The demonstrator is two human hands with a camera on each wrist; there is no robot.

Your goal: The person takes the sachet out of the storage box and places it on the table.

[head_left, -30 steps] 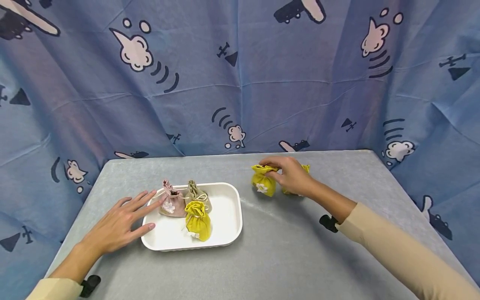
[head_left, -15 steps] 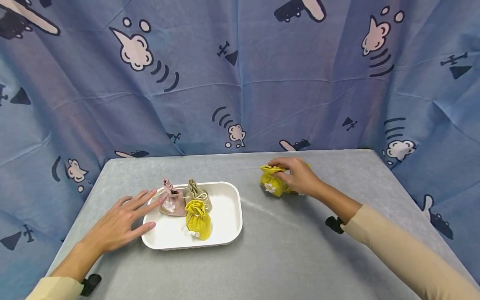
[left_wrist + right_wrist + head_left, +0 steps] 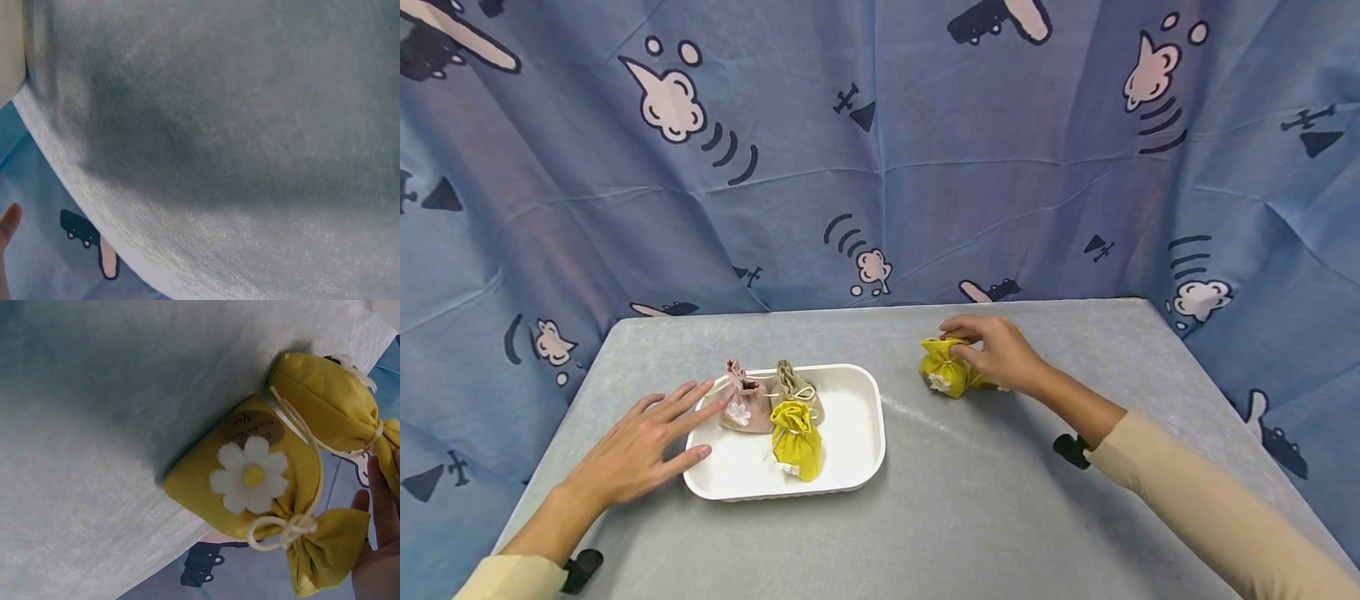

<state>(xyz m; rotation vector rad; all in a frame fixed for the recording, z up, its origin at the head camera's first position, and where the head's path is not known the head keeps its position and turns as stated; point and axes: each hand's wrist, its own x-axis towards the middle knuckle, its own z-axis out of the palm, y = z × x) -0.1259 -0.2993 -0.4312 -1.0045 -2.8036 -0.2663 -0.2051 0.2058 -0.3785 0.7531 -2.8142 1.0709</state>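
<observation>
Hands: two; yellow pouches: three.

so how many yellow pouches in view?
3. One in the white tray, front. Two on the table by the right hand: one pinched at its top, one mostly hidden behind it.

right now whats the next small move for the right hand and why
Probably lift the yellow pouch just off the table. The right hand pinches its gathered top while it rests beside a second yellow pouch. The white tray already holds three pouches, with bare space on its right side.
</observation>
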